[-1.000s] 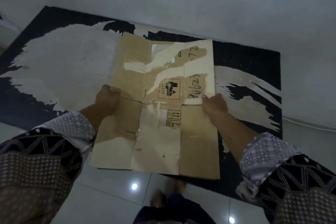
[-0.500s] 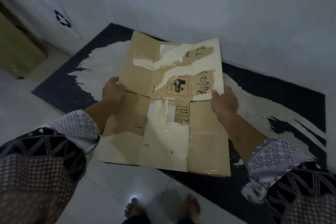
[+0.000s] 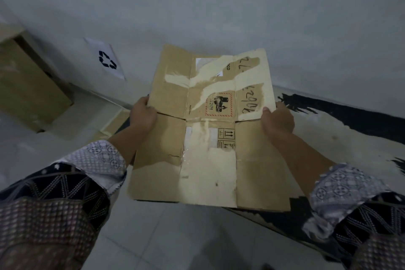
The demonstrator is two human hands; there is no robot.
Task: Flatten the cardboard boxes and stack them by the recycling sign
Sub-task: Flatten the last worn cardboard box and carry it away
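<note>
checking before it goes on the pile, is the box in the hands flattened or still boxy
Flattened. The cardboard box lies as one flat sheet, flaps spread, gripped at its side edges by the left hand and right hand.

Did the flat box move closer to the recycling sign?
Yes. The box was carried left, off the rug, toward the sign on the wall.

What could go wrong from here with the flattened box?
1. The flattened box is held only at its side edges by the left hand and right hand; it could fold along its centre crease and slip.
2. The upright box stands beside the recycling sign, crowding the stacking spot.
3. The rug edge underfoot might trip the person.
</note>
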